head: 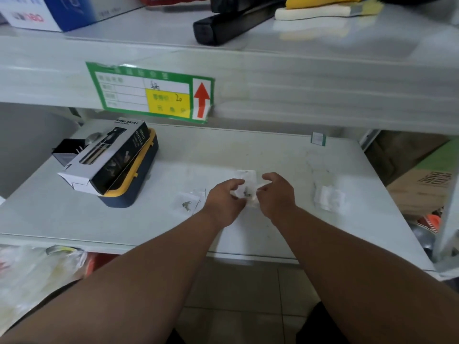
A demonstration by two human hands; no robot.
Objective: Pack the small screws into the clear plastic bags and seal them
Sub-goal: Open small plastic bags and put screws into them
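Mid frame: left hand & right hand both pinch a clear bag w/ small screws inside, fingers curled on it, over the white shelf. More bags sit right of the hands.

shelf: smooth, glossy white | bag: clear plastic | spray bottle box: glossy printed cardboard

Both hands meet over the white surface, the left hand and right hand pinching a clear bag with dark screws between their fingers. Another bagged set lies just left of the left fingers, and a stack of empty bags lies right of the right fingers.
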